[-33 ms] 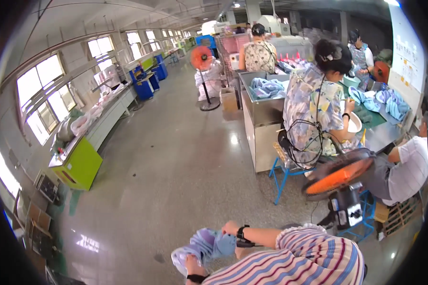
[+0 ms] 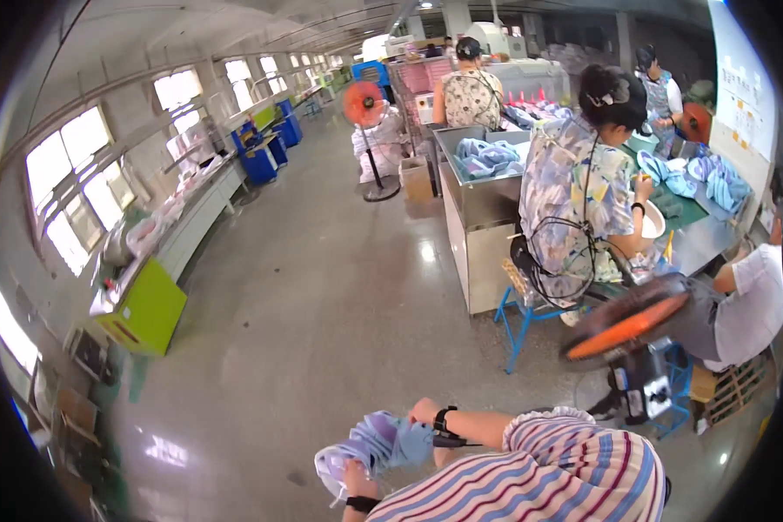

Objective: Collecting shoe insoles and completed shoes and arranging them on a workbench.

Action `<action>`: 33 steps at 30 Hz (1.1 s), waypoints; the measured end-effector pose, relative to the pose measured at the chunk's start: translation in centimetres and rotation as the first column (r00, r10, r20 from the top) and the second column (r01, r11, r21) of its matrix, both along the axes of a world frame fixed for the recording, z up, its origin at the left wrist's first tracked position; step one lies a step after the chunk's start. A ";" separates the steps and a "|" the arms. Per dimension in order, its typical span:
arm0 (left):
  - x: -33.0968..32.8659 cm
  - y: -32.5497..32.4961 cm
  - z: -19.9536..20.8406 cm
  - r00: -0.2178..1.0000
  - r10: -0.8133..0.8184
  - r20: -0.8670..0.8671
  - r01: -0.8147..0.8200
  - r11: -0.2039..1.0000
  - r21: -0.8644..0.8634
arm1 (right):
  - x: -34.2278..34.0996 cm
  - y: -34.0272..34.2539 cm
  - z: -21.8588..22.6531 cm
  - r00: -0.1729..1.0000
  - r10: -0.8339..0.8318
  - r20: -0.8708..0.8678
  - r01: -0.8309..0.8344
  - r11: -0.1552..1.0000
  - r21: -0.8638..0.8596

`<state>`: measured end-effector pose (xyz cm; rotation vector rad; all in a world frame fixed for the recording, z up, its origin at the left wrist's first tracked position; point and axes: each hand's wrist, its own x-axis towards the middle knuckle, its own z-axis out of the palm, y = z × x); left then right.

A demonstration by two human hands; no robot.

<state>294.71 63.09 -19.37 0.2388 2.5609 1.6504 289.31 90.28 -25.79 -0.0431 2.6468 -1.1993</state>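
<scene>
A soft blue and lilac cloth piece (image 2: 398,442) with a paler end hangs between my two hands at the bottom of the view, above the floor. My left hand (image 2: 358,478) is closed on its pale lower left end. At its upper right edge, my right hand (image 2: 424,411) pinches the blue part between bent fingers. Folds run through the fabric, and its exact kind cannot be made out. Both wrists wear black bands. The striped sleeve on my right arm covers part of the lower view.
Close on my right stands a black and orange fan (image 2: 631,326). Behind it a person (image 2: 574,191) sits on a blue stool (image 2: 518,331) at a worktable with blue cloth pieces. A metal bin (image 2: 487,204) and a standing fan (image 2: 364,106) are farther off. A green-ended bench (image 2: 143,309) lines the left.
The cloth's folds have shifted slightly, and both hands sit a little higher in the view, still holding it. The seated person's hand near the bowl has risen slightly.
</scene>
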 end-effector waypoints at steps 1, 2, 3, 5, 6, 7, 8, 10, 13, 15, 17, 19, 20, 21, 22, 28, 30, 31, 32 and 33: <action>-3.3 2.3 2.7 0.986 -0.098 -0.132 0.033 0.906 -0.422 | -3.6 2.1 1.2 0.997 -0.040 0.071 0.026 0.983 0.183; -7.3 3.9 2.9 0.982 -0.124 -0.145 0.050 0.901 -0.432 | -7.1 3.6 2.6 0.996 -0.064 0.058 0.053 0.984 0.172; -11.2 5.4 2.3 0.984 -0.133 -0.119 0.102 0.966 -0.239 | -9.9 4.8 3.6 1.000 -0.004 0.016 0.000 0.970 0.245; -18.6 7.2 0.1 0.985 -0.157 -0.072 0.155 0.987 -0.035 | -15.8 7.2 3.7 0.995 0.057 -0.082 -0.033 0.964 0.264; -22.7 7.0 -2.0 0.997 -0.054 -0.051 0.054 0.999 -0.002 | -19.6 8.0 2.8 0.988 0.058 -0.146 -0.026 0.978 0.208; -25.1 6.2 -4.1 0.997 0.079 -0.011 -0.078 0.997 0.023 | -21.6 7.6 5.2 0.985 0.074 -0.158 -0.044 0.981 0.190; -26.9 9.6 -0.4 0.998 0.052 0.048 -0.052 0.999 -0.002 | -23.3 10.7 8.3 0.987 0.017 -0.158 0.012 0.984 0.180; -31.7 13.8 6.9 0.971 -0.095 -0.219 0.033 0.962 -0.272 | -28.0 15.4 10.6 0.926 -0.350 0.138 0.369 0.774 -0.514; -43.6 17.6 5.2 0.892 -0.198 0.407 -0.220 0.596 0.772 | -34.0 21.9 19.4 0.857 -0.396 0.330 0.500 0.486 -0.716; -50.1 24.2 7.8 0.887 -0.303 0.349 -0.071 0.656 0.751 | -37.7 28.5 21.9 0.837 -0.429 0.340 0.518 0.417 -0.747; -55.5 32.4 12.4 0.863 -0.277 0.424 -0.154 0.653 0.741 | -41.1 34.6 25.4 0.846 -0.499 0.187 0.453 0.488 -0.746; -62.4 39.2 12.7 0.888 -0.455 0.058 0.199 0.495 0.846 | -43.4 40.2 29.7 0.802 -0.548 0.236 0.485 0.368 -0.794; -64.3 43.6 15.0 0.853 -0.521 -0.009 0.290 0.460 0.839 | -43.2 43.2 32.7 0.772 -0.602 0.203 0.473 0.331 -0.816; -66.1 48.6 17.9 0.804 -0.587 -0.092 0.390 0.404 0.828 | -43.0 46.9 35.1 0.760 -0.645 0.079 0.444 0.427 -0.787; -68.8 53.3 19.3 0.725 -0.662 -0.190 0.480 0.289 0.828 | -42.9 51.1 35.3 0.676 -0.671 -0.303 0.387 0.674 -0.629; -76.6 76.5 27.9 0.354 -0.851 -0.389 0.490 -0.185 0.852 | -40.2 61.8 44.4 0.007 -0.847 -0.531 0.369 0.496 -0.786; -77.7 84.7 28.3 0.254 -0.894 -0.369 0.486 -0.211 0.848 | -40.4 65.1 43.9 -0.148 -0.710 -0.688 0.544 0.522 -0.657; -77.2 88.3 28.3 0.213 -0.918 -0.334 0.515 -0.185 0.837 | -39.9 66.6 43.1 -0.184 -0.619 -0.763 0.660 0.498 -0.563; -76.8 92.2 27.0 0.237 -0.929 -0.285 0.595 -0.094 0.798 | -39.2 67.7 41.6 -0.156 -0.570 -0.807 0.848 0.341 -0.406; -76.4 96.5 26.3 0.268 -0.930 -0.254 0.671 -0.009 0.742 | -38.6 69.2 39.8 -0.114 -0.519 -0.847 0.962 0.155 -0.224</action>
